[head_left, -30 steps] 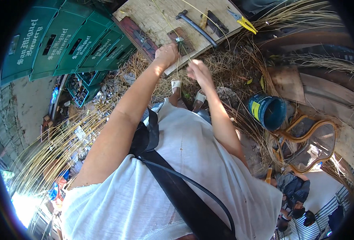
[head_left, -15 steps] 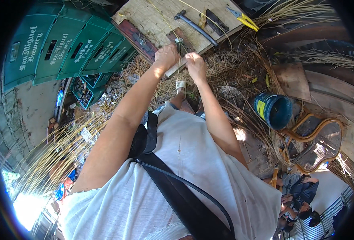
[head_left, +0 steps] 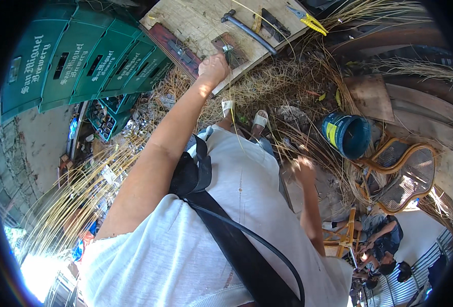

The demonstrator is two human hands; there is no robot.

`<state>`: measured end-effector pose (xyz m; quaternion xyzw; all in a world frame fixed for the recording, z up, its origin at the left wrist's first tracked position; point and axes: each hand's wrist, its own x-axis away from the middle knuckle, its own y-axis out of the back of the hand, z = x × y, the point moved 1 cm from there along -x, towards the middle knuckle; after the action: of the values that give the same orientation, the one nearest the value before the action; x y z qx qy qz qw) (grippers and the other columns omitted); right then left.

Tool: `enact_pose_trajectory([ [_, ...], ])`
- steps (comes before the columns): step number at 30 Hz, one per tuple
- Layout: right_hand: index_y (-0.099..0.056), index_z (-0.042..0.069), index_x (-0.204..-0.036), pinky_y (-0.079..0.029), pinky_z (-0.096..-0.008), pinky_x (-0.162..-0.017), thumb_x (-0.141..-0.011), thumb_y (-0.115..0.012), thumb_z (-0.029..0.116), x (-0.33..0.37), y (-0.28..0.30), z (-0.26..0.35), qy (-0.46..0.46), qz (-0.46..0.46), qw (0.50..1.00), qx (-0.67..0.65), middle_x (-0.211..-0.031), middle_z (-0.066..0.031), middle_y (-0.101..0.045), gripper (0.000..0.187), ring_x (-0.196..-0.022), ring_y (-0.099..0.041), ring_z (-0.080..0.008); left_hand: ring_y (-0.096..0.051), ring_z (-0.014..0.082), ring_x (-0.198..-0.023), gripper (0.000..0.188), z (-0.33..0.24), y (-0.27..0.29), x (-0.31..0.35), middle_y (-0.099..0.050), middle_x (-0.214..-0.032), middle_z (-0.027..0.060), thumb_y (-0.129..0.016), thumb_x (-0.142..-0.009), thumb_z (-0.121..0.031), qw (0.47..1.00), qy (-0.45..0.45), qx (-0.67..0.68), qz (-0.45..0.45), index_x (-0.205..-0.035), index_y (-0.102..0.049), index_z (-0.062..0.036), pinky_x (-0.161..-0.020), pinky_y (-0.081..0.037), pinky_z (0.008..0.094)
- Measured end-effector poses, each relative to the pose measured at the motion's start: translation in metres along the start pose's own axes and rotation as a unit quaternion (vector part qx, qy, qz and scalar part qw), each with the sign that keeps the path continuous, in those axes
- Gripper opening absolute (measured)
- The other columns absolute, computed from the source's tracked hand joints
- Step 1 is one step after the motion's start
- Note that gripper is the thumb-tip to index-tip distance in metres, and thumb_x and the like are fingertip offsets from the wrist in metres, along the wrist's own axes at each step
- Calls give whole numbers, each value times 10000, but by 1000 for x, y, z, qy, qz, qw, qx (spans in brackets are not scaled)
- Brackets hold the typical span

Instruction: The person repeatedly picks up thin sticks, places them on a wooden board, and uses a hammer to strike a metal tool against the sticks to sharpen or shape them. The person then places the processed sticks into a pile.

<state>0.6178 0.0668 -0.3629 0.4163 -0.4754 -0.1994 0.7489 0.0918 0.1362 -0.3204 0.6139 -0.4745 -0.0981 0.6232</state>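
My left hand is closed at the near edge of the wooden work board, beside a small metal piece fixed on a brown wooden block. What its fingers hold, if anything, is hidden. A thin cane strip hangs from beside that hand toward my shirt. My right hand is low on the right, smeared by motion, so its fingers and anything in them cannot be made out. A hammer lies on the board, with yellow-handled pliers at its right corner.
Green crates are stacked at left, above long cane strands. On the right stand a dark bucket and a rattan chair frame. Cane scraps litter the ground by my feet. People sit at lower right.
My right hand has left the left hand's side and swung down and right. The cane strip above the metal piece is gone from the board. My left hand has stayed in place.
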Motion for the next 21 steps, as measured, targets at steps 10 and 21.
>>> enact_pose_trajectory([
  [10,-545,1,-1090,-494,-462,-732,-932,-483,302,-250,120,275,93,-120,905,-397,-929,-217,-656,345,-868,-636,-386,-588,346,-1084,344,-11,17,4,-609,-1146,219,-514,-849,-259,1000,17,5,3,-1090,-612,-34,-927,-466,409],
  [21,-599,2,-1110,-497,-402,-810,-858,-573,281,238,25,-178,-323,83,942,33,-1042,-207,-641,376,-971,-621,-354,-582,346,-1093,357,-9,5,2,-607,-1154,212,-490,-863,-260,999,10,-29,10,-1128,-588,-41,-924,-470,410],
])
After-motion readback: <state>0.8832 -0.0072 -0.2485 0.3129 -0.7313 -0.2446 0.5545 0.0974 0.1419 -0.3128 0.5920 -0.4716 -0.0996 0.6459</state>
